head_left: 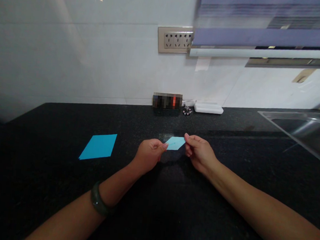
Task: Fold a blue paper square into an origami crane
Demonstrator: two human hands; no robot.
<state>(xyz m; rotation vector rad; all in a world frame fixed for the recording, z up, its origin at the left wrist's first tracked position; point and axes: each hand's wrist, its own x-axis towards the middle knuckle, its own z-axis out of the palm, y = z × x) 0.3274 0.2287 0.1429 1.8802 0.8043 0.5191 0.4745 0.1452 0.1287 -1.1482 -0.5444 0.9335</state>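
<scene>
A small piece of folded light-blue paper (175, 143) is held up over the dark countertop, stretched between both hands. My left hand (149, 154) pinches its left corner between thumb and fingers. At the opposite corner, my right hand (199, 151) grips it the same way, fingers closed. Crease lines show on the paper's face; its underside is hidden. To the left, a brighter blue sheet of paper (99, 147) lies flat on the counter, apart from both hands.
Against the wall stand a blurred-out box (167, 101), a small beaded item (187, 111) and a white flat device (208, 108). A metal sink (310, 127) is set into the black countertop (45, 184) at right. Wall sockets (174, 40) sit above, beside a purple blind (241, 19).
</scene>
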